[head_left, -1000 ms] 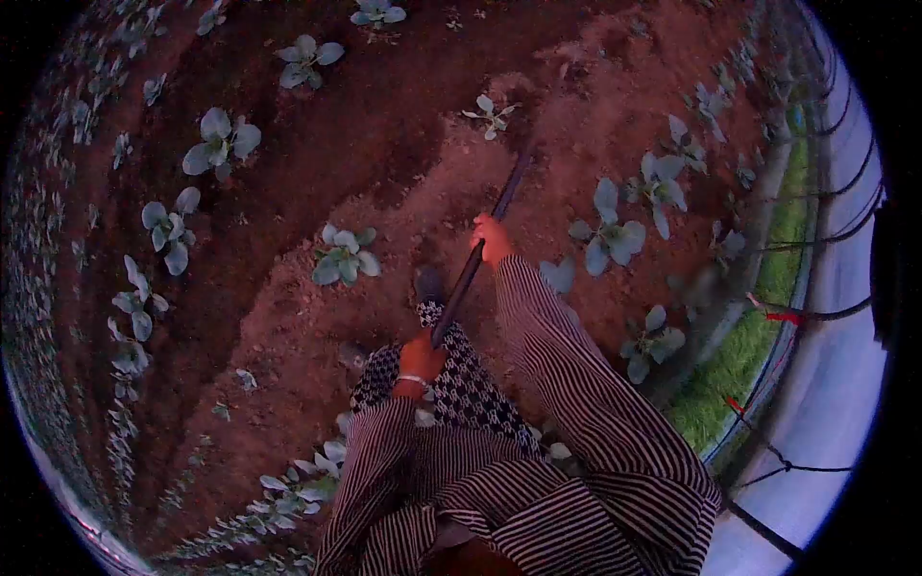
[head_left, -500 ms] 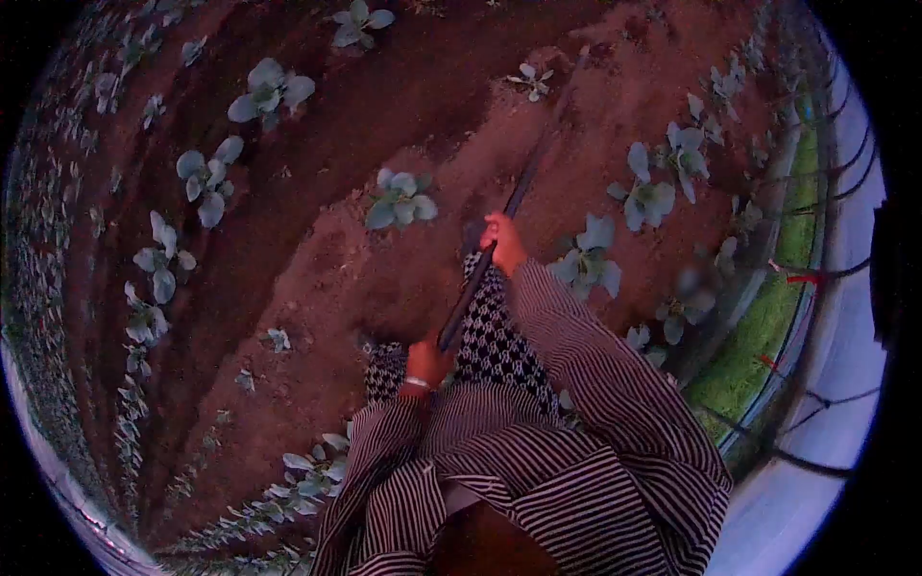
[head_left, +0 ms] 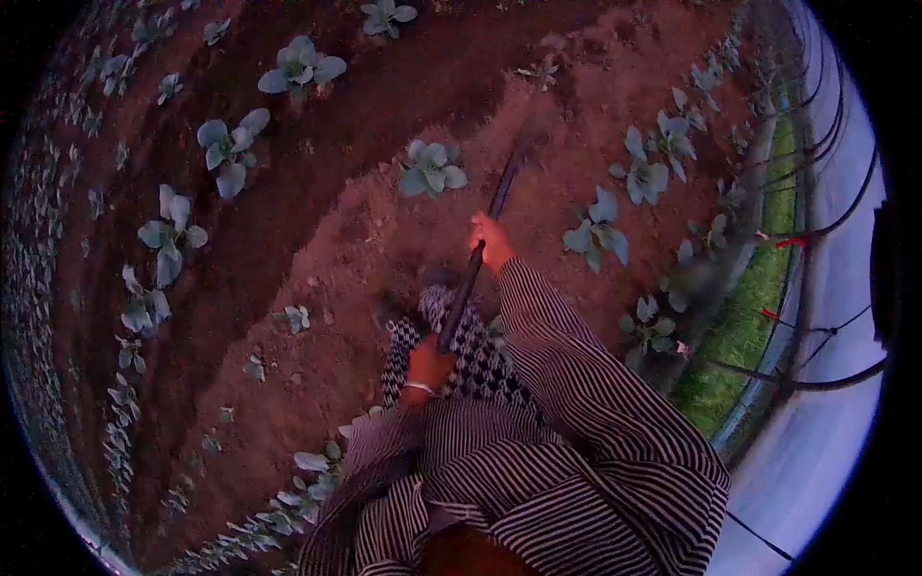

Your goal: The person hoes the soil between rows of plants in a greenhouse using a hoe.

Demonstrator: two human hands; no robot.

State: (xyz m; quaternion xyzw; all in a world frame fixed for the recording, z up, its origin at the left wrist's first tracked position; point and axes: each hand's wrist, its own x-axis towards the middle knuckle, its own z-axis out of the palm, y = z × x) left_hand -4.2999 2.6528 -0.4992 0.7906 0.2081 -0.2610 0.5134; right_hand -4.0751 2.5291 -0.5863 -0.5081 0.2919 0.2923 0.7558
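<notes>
A long dark pole (head_left: 501, 184) slants from my lap up and to the right over reddish soil. Its far end near the small plant is blurred, so the tip cannot be made out. Around the pole's near end, my left hand (head_left: 428, 367) is closed, with a pale band at its wrist. My right hand (head_left: 493, 240) grips the same pole farther up. A leafy plant (head_left: 432, 169) grows in the soil to the left of the pole. On the right stands another leafy plant (head_left: 596, 230).
Rows of leafy plants (head_left: 167, 233) run along the left. At the right are a green grass strip (head_left: 735, 360), dark cords with red ties and a pale sheet (head_left: 816, 422). My feet are on the soil below the pole.
Since half a second ago, the pole's far part has swung left and nearer. Over the last second the nearby plants have shifted right and upward in view. Both hands have kept their hold.
</notes>
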